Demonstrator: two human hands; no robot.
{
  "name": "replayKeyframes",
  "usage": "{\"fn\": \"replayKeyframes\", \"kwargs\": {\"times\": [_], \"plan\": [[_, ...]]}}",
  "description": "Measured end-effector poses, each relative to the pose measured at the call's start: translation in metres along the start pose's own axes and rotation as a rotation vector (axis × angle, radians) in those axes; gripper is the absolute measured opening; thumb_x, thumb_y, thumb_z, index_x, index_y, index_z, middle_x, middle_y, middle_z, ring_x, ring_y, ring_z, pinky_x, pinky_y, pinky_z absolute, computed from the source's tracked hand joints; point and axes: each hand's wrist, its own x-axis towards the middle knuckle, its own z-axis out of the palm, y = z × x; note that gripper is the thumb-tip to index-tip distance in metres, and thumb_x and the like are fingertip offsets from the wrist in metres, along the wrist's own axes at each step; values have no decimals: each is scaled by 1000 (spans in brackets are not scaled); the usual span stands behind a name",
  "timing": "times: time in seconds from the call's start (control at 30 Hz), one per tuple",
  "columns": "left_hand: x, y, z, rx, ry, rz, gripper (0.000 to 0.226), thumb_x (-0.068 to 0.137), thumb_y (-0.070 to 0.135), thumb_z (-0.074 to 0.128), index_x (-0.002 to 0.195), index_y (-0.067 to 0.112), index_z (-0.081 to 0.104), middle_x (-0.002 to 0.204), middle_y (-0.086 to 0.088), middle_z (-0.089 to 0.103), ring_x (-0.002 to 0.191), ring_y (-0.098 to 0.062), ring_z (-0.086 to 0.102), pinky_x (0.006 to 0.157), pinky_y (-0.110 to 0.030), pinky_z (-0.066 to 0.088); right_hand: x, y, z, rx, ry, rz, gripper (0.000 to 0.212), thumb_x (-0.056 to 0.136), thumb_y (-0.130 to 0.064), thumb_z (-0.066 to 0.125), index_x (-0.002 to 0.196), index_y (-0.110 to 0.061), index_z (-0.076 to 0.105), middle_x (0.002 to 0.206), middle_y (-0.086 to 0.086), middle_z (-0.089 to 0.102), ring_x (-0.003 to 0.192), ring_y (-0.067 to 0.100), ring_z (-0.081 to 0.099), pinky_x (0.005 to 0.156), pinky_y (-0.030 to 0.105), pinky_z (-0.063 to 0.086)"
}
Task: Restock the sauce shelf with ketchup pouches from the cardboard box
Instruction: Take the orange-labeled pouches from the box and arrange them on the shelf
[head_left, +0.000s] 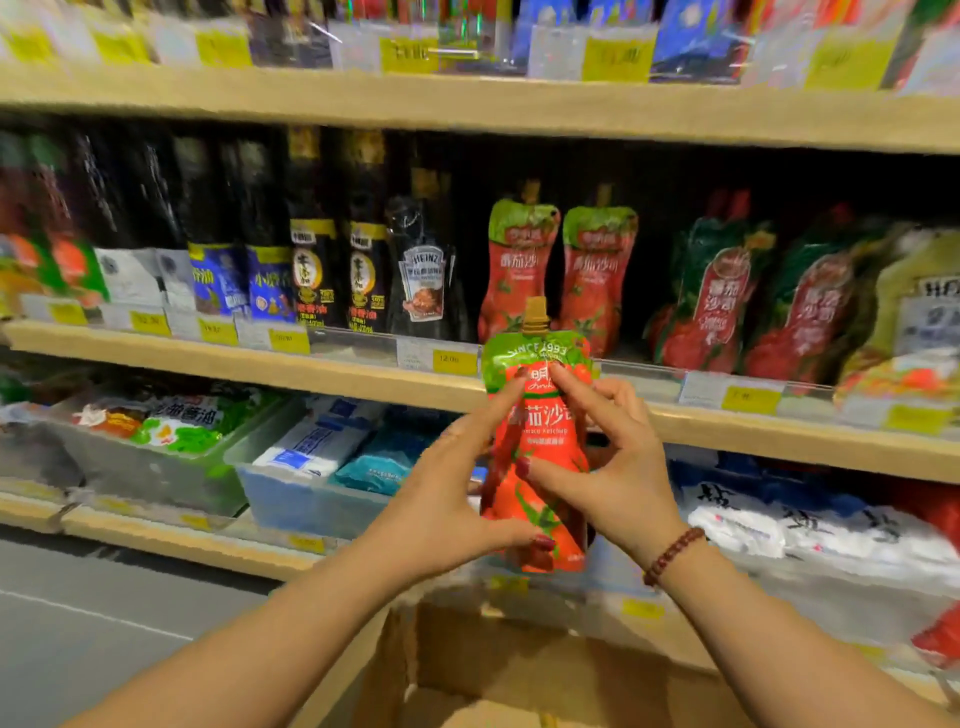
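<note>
A red ketchup pouch (540, 415) with a green top and tan spout cap is upright in front of the middle shelf (332, 366). My left hand (452, 499) holds its left side, thumb under the bottom and forefinger up near the green band. My right hand (618, 467) pinches it from the right with forefinger and thumb. Two matching pouches (558, 270) stand on the shelf just behind and above it. The open cardboard box (519, 670) sits below my forearms; its inside is hidden.
Dark soy sauce bottles (332, 260) and a black Heinz pouch (421, 270) fill the shelf's left. Other red pouches (758, 301) stand at the right. Clear bins of packets (311, 467) line the lower shelf. Grey floor (104, 613) lies at lower left.
</note>
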Motion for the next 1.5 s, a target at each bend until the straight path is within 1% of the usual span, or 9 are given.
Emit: {"fn": "replayKeyframes", "kwargs": {"times": [0.2,0.4,0.6,0.67,0.8,1.0,1.17,1.3,1.5], "plan": [[30,10,9,-89,66,35,95,62,16,81,132,60,33,128,32,48,118,0,51,89,-32,53,23,-7,-8,28,24,-19,76,63,4,78,122,-37,53,108,2,44,101,0,50,78,15,51],[67,24,9,-186,119,17,97,62,-11,73,132,49,43,128,4,55,107,-1,59,81,-30,56,52,-3,-29,-2,-85,-38,77,69,-11,79,130,-43,45,117,-3,41,107,-2,47,79,14,50],[117,41,-5,-123,152,69,102,58,1,85,135,48,38,131,0,53,116,-14,56,93,-40,51,86,24,-72,-195,173,-48,30,87,-35,58,117,-32,56,104,-11,55,96,2,57,88,30,50],[133,44,-8,-111,122,92,103,58,0,85,136,47,37,131,1,55,115,-13,57,92,-39,52,90,45,-86,-512,78,63,21,90,-34,55,108,-26,62,97,-8,57,95,12,58,88,41,46],[156,40,-7,-103,64,105,101,63,-2,82,135,52,37,130,10,53,114,-5,57,86,-35,56,78,77,-91,-876,-93,125,20,92,-40,44,82,-31,59,74,-12,57,81,17,55,70,31,26],[197,27,-5,-90,145,101,102,59,-1,84,141,35,35,136,9,47,121,-13,52,91,-26,51,73,92,-86,-909,51,-18,12,87,-33,55,76,-33,55,66,-14,54,64,10,41,62,30,17],[218,12,3,9,130,108,104,61,5,85,139,48,31,130,17,46,118,-4,48,79,-2,44,71,96,-82,-916,100,-45,12,87,-35,51,75,-34,54,66,-15,51,65,9,40,63,30,17],[222,-4,18,-34,122,20,100,65,3,82,137,51,31,128,16,50,112,-5,53,87,-22,52,69,98,-82,-920,116,-65,12,87,-36,50,77,-33,55,67,-14,52,65,11,41,64,29,19],[223,-20,29,77,121,-10,76,64,6,84,128,32,51,99,19,56,69,8,62,49,-1,42,68,98,-80,-918,140,-63,10,87,-33,56,78,-32,55,66,-15,49,65,9,38,64,28,15]]}}
